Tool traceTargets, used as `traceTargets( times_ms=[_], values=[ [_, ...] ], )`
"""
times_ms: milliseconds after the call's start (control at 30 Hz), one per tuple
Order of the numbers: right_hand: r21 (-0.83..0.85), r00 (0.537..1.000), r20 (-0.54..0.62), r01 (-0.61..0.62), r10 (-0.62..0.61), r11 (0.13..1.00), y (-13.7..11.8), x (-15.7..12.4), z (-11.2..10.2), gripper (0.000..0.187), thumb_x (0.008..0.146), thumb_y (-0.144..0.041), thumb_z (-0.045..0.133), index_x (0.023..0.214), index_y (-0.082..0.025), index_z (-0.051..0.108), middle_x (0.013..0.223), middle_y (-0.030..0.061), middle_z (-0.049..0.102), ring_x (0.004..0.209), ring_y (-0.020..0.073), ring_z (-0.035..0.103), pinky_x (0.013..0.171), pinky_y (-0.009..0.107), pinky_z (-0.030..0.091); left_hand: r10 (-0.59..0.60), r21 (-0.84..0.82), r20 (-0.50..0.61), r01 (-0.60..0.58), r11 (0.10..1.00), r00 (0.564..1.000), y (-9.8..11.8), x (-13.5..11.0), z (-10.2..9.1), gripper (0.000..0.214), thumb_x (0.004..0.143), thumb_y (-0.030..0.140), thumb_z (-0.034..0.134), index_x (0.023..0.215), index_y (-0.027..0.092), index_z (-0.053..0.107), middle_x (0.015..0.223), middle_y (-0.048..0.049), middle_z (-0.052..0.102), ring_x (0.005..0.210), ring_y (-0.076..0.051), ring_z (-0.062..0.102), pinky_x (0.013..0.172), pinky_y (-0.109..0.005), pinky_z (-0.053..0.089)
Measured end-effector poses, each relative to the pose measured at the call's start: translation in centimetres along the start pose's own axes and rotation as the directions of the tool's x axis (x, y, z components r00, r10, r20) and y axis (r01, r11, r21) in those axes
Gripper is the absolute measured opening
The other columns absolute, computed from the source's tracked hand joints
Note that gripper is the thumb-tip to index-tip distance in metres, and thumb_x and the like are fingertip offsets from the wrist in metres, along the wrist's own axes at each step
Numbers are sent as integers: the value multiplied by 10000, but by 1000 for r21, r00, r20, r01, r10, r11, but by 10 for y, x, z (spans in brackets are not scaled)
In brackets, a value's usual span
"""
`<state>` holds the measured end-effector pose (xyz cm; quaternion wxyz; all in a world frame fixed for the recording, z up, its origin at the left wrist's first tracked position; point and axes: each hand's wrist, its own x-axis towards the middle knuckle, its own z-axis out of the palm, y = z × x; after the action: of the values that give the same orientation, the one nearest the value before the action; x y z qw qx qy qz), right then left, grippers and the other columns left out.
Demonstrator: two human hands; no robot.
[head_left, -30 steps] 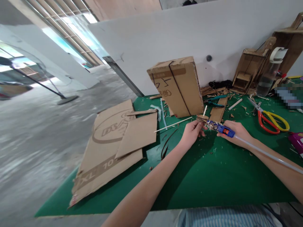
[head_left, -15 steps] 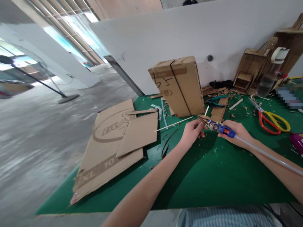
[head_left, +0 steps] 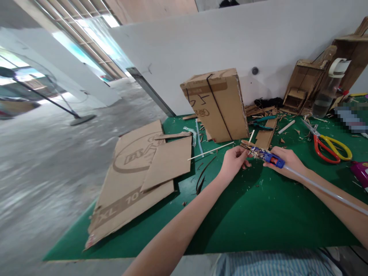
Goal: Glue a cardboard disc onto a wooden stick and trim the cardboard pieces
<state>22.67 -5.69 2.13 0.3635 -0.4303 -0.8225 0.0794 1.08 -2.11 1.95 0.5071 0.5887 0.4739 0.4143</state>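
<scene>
My left hand [head_left: 234, 163] pinches a small cardboard disc [head_left: 246, 144] with a thin white stick standing up through it. My right hand [head_left: 287, 161] grips a blue glue gun [head_left: 267, 155] whose nozzle points left at the disc. A clear glue stick [head_left: 324, 188] trails from the gun's back over my right forearm. Both hands hover just above the green mat [head_left: 258, 214], in front of an upright cardboard box [head_left: 215, 105].
Flat cardboard sheets [head_left: 138, 176] overhang the mat's left edge. A long thin stick [head_left: 211, 150] and dark cut strips lie by the box. Red and yellow scissors [head_left: 330, 147], teal pliers [head_left: 263, 122], a clear bottle [head_left: 327, 90] and cardboard models [head_left: 307, 82] stand at the right and back.
</scene>
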Motion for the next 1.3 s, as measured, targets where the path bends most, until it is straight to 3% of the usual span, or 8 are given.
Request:
traceTargets(
  times_ms=[300,1000,1200,1300],
  values=[
    [-4,1000,-20,-3,2,1000,1,0,-3,305,874,-511,560,812,-214,524,764,25,607,658,143,579,586,242,409,0,-96,8,1,995,1000,-1,2,-5,342,790,473,633,803,136,575,813,-58,712,469,-97,621,445,-204,494],
    [-27,1000,19,-23,23,999,2,0,0,383,857,-583,548,763,-214,503,750,31,595,645,145,554,589,258,404,28,52,-22,-27,998,999,1,0,-2,261,794,408,630,752,162,554,578,9,633,431,-128,614,408,-210,472],
    [-18,999,-7,-44,44,999,0,1,-2,375,876,-564,527,748,-213,499,716,19,567,624,142,557,565,252,396,36,-42,-13,-36,998,999,4,-1,-2,368,798,517,618,829,154,574,831,-45,709,477,-122,642,467,-236,515],
    [-11,999,-13,-41,41,999,0,1,-3,380,865,-569,541,743,-211,499,713,18,570,616,141,557,555,251,395,25,-69,-2,-26,997,1000,3,-1,-2,417,770,559,637,823,151,563,819,-42,703,482,-124,640,475,-241,519]
  ],
)
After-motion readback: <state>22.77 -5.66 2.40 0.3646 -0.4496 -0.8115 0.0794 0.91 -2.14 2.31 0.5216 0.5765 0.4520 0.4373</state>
